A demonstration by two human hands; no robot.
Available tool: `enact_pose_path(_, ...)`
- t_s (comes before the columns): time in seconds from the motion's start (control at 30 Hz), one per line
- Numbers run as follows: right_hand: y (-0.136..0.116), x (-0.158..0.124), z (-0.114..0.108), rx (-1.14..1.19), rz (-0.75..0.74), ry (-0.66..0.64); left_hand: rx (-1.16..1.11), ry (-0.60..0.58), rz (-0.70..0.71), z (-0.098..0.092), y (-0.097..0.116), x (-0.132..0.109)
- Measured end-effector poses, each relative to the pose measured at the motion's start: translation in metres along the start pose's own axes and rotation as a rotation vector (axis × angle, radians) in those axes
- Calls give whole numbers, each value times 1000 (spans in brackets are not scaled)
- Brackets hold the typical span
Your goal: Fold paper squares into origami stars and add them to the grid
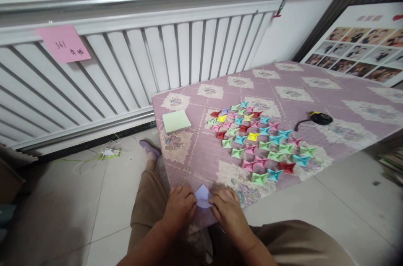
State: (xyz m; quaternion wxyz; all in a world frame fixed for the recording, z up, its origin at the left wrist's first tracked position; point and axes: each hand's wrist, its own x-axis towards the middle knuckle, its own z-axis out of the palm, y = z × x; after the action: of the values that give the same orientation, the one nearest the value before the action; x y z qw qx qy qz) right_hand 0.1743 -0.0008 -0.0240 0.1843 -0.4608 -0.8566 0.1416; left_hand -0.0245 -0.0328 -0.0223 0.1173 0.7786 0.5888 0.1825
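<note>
Between my two hands, at the near edge of the table, is a small sheet of lilac paper (203, 197) with a pointed corner facing away from me. My left hand (181, 205) pinches its left side, fingers curled. On the opposite side my right hand (227, 206) grips the paper's right corner between thumb and fingers. Beyond them, many folded paper boats (252, 136) in green, blue, pink, red, yellow and purple stand in rough rows. A pad of pale green paper squares (176, 121) lies to the left of the boats.
A patterned pink tablecloth (195, 148) covers the table. Toward the right lies a black and yellow object with a strap (319, 118). Behind stand a white radiator (176, 52), with a pink note (64, 43), and a photo board (359, 45). A power strip (110, 153) with cables is on the floor.
</note>
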Motion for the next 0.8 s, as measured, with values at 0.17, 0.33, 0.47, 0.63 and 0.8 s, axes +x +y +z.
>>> enact_pose_path(0.17,2,-1,5,84,80,42,-72,17,-139,-2,2,1)
enact_pose_path(0.33,0,-1,5,112,119,99,-78,-76,-234,-7,4,8)
enact_pose_path(0.47,-3,-2,1,86,166,91,-47,-144,-274,-11,5,13)
enact_pose_path(0.63,-5,1,1,8,232,57,9,-236,-283,-18,7,21)
enact_pose_path(0.8,-6,3,3,-64,268,65,65,-319,-282,-28,8,29)
